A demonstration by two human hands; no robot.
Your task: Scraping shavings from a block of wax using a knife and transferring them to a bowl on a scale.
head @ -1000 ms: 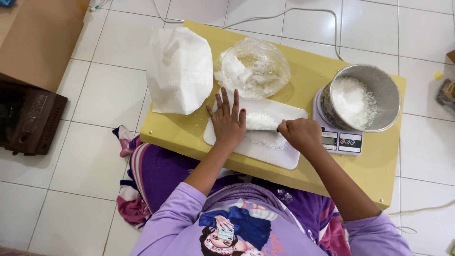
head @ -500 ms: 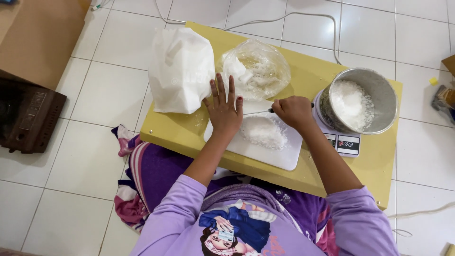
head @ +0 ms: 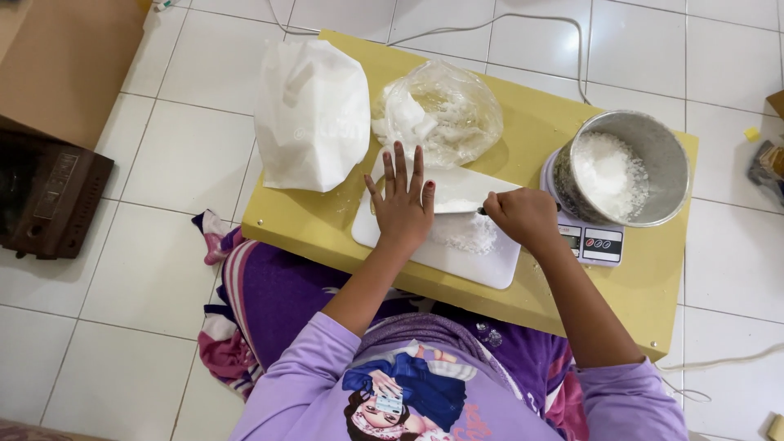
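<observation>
Looking down from the head camera, I see a low yellow table (head: 327, 220) on a white tiled floor (head: 188, 155), with both of my hands working near its front edge. My left hand (head: 404, 204) lies flat and open, fingers spread, pressing on the broad blade of a knife (head: 457, 189) that rests across a white cutting board (head: 482, 265). My right hand (head: 523, 216) is closed in a fist around the knife's handle, which is almost wholly hidden inside the grip. Just under the blade, on the board between my two hands, sits a small heap of white crumbly material (head: 465, 233). The board lies at the middle of the table's front edge. Behind it, towards the far edge, is a clear plastic bag (head: 449, 110) holding more white chunks, touching or nearly touching the board. At the far left corner stands a white plastic bag (head: 314, 114), partly overhanging the table's left edge. Towards the right edge, a round metal bowl (head: 653, 151) with white powdery contents sits on a small kitchen scale (head: 600, 243), just beside my right hand. A white cable (head: 523, 18) runs along the floor past the far edge. I am sitting behind the table in a purple long-sleeved top (head: 327, 384).
</observation>
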